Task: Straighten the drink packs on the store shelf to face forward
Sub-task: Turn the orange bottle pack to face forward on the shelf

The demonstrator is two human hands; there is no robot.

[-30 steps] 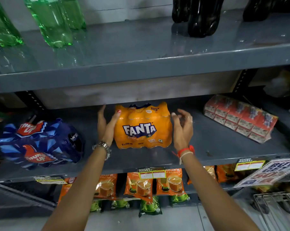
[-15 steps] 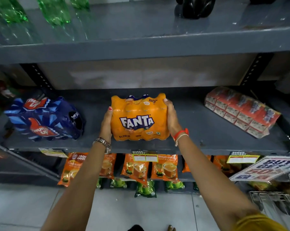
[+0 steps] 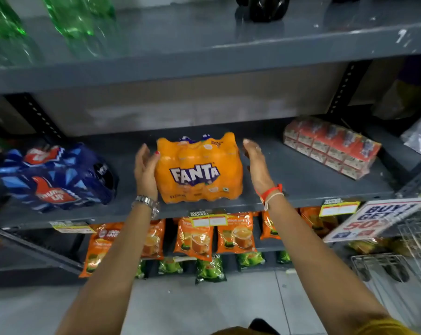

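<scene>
An orange Fanta pack (image 3: pixel 199 168) stands on the grey middle shelf (image 3: pixel 289 180) with its label facing forward. My left hand (image 3: pixel 145 169) is at the pack's left side, thumb touching it, fingers spread. A small gap separates my right hand (image 3: pixel 257 163) from the pack's right side, its fingers apart and holding nothing. A blue Thums Up pack (image 3: pixel 55 176) lies tilted at the shelf's left. A red carton pack (image 3: pixel 331 147) sits angled at the right.
Green bottles (image 3: pixel 69 18) and a dark bottle (image 3: pixel 262 8) stand on the upper shelf. Orange pouches (image 3: pixel 236 233) hang below the middle shelf. A promo sign (image 3: pixel 373 218) and a wire cart (image 3: pixel 412 243) are at the lower right.
Half a second ago both hands gripped the Fanta pack's sides. Now they have released it; the right hand has pulled away and the pack rests on the shelf.
</scene>
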